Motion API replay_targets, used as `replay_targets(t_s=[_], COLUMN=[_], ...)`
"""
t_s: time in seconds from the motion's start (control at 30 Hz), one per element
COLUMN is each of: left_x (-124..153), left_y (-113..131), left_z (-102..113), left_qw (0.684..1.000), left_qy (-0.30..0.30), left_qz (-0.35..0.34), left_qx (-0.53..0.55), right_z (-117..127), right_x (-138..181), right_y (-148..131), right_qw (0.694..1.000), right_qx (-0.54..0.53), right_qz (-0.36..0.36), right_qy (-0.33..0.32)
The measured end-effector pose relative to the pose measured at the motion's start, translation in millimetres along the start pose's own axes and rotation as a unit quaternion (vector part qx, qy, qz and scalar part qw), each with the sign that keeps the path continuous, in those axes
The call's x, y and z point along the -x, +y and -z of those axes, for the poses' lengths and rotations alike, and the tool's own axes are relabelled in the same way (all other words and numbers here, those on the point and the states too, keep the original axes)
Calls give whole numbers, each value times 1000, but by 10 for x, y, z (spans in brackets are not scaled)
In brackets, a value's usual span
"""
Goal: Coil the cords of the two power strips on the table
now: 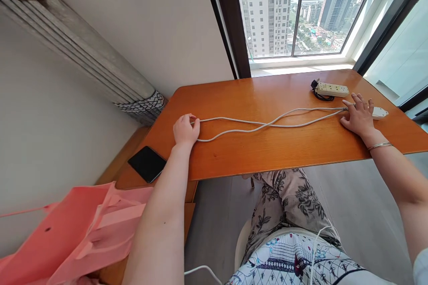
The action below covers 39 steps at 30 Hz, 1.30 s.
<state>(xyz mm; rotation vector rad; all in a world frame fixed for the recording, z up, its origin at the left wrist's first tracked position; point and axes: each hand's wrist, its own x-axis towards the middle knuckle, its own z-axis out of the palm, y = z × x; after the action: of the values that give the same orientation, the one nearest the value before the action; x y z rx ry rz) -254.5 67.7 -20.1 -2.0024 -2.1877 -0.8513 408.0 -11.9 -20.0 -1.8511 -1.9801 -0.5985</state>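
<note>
Lying in two long strands across the orange-brown table [267, 151], the white cable [261, 125] ran almost straight from one hand to the other, its long axis set left to right along the tabletop and roughly parallel to the near edge. The left hand [185, 130] sat at the cable's left end, where the strands met in a bend; its fingers were curled in over that bend, closed about it as far as could be seen, though the fingertips themselves were tucked under and hidden. The right hand [359, 116] lay well apart at the other end, palm down and fingers spread fairly flat, resting on the place where the strands joined a white plug block [380, 112] that stuck out past the fingertips (whether it pinched the cable or merely pressed on it could not be told). Midway between the hands the two strands crossed once. So each hand held its own end of the span, neither nearer the middle than the other. Beyond the right hand, near the window [301, 9], lay a cream power strip [332, 90] with a dark cord coiled beside it. A black phone [147, 164] lay on a lower surface left of the table, near a pink bag [67, 236].
</note>
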Motion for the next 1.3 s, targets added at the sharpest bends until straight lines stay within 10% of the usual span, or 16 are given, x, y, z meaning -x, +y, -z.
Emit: replay_targets(t_s=[0.4,1.3], left_x=[332,147], left_y=[1289,1113], left_z=[-326,-207], left_qw=[903,913], left_qy=[-260,-312], left_qz=[-339,-204], left_qx=[39,163], right_z=[-256,-112], right_x=[-482,-296], right_y=[-956,-802], right_qw=[970,952], right_qx=[-130,-160], right_qz=[118,174], right_qy=[-170,-192])
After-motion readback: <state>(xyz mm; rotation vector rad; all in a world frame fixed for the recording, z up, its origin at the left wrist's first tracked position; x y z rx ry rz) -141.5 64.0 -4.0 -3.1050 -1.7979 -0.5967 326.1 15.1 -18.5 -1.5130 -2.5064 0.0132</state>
